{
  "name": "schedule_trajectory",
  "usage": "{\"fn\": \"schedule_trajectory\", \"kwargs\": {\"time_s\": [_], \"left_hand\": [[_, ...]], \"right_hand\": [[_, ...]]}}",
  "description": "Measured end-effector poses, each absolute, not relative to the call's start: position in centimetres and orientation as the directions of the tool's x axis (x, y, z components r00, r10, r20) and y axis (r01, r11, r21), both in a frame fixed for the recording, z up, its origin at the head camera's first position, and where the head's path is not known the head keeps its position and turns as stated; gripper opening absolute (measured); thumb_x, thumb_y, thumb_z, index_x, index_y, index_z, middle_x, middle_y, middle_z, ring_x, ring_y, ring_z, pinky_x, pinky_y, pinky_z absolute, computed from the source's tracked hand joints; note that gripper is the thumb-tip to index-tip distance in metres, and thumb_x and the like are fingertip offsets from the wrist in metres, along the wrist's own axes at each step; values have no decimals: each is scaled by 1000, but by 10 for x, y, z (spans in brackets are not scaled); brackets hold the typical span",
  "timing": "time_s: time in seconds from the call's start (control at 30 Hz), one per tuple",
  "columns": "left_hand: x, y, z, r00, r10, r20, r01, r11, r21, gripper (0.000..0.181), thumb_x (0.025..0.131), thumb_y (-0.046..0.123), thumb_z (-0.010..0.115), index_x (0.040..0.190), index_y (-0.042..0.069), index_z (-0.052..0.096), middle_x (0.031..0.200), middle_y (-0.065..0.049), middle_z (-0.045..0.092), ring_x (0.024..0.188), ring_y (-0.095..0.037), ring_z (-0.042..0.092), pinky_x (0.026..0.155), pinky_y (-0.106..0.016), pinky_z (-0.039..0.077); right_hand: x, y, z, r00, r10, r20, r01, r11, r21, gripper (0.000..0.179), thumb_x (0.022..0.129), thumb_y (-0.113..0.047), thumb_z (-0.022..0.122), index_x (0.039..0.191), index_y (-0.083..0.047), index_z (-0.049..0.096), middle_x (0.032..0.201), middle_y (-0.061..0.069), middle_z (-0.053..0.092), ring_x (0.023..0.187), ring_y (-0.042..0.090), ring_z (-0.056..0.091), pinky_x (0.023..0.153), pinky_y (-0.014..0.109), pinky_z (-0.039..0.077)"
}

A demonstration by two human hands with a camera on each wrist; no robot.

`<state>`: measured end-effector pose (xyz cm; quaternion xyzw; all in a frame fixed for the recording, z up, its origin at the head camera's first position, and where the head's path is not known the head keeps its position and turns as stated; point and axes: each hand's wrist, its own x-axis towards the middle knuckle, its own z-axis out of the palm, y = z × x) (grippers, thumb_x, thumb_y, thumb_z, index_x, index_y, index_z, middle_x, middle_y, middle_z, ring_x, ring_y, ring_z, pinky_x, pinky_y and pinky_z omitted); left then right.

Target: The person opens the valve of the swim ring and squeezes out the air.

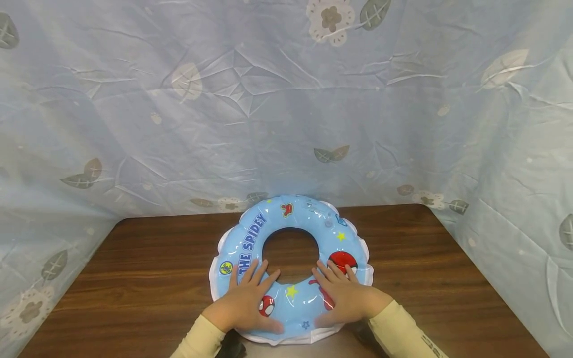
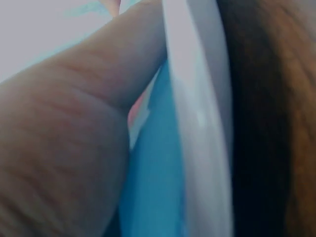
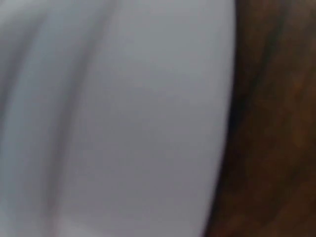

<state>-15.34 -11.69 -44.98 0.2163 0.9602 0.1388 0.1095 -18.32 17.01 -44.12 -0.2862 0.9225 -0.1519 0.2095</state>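
My left fingers (image 1: pixel 259 273) and right fingers (image 1: pixel 327 273), two spread sets, rest on the blue inflatable ring (image 1: pixel 293 311) at its eight and four o'clock. Uneven pressure could make the glossy surface skid. One ring sits on one wooden counter (image 1: pixel 412 258), at my twelve; patterned fabric (image 1: pixel 286 124) hangs beyond.

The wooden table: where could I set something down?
The wooden table is bare left of the swim ring, out to the curtain, and likewise on the right. Wood also shows inside the ring's hole. It is crowded on the ring's near side, where the left hand and right hand rest.
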Motion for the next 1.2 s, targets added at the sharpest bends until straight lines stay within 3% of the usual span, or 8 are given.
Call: {"fn": "schedule_trajectory", "kwargs": {"time_s": [0.23,0.47,0.73,0.93,1.1,1.2], "left_hand": [[-153,-115,-450,-886,442,-137,389,871,300,120,70,86,70,163,18,34,171,-20,19,157,-45,10,114,-80,1],[-146,-102,-449,-896,422,-136,370,881,294,121,70,85,70,162,15,36,169,-23,21,156,-49,13,111,-84,5],[-139,-95,-449,-907,403,-121,365,896,252,119,71,86,68,161,14,38,167,-25,26,155,-49,17,109,-85,8],[-142,-99,-441,-900,417,-124,362,876,317,122,73,85,68,162,10,32,167,-24,25,154,-49,20,110,-84,11],[-152,-113,-435,-917,399,-27,353,839,414,115,80,78,69,162,7,31,166,-25,27,149,-52,31,112,-77,26],[-158,-125,-434,-929,366,60,357,841,407,109,80,70,76,161,7,36,165,-25,29,148,-53,32,113,-71,32]], "right_hand": [[-177,163,-431,-805,-544,-236,-436,813,-386,119,73,-75,73,164,-13,29,173,10,17,159,40,7,119,74,1],[-162,151,-425,-846,-509,-158,-424,823,-378,119,75,-82,64,163,-9,31,171,15,20,158,43,8,118,74,-1],[-156,148,-431,-816,-521,-251,-437,839,-324,116,77,-80,66,162,-8,33,169,17,26,156,46,15,117,77,10],[-161,152,-434,-791,-534,-297,-440,835,-330,112,80,-80,64,163,-12,31,172,13,19,157,44,11,118,74,9],[-166,153,-438,-781,-540,-313,-447,834,-323,110,80,-80,63,164,-16,31,172,11,18,158,41,11,119,73,9],[-168,154,-438,-778,-540,-321,-446,834,-323,109,79,-78,65,164,-17,32,172,10,19,158,41,12,119,73,8]]}}
